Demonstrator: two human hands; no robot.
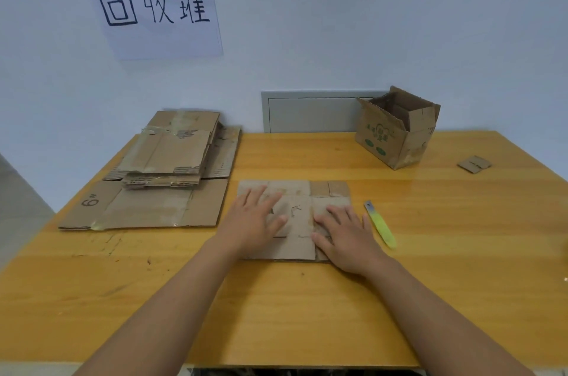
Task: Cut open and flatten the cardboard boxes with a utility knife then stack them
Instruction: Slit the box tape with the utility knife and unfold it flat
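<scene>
Both forearms reaching forward from the near edge, bare. Left hand (253, 223) flat, palm down, fingers straight and spread, pointing far and right. Right hand (345, 235) flat alongside, palm down, fingers spread, pointing far and left.

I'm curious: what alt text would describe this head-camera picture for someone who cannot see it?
Both hands, left hand and right hand, press a flattened cardboard box onto a wooden table. A yellow utility knife lies beside it, a stack of flattened boxes left, an open box behind.
</scene>
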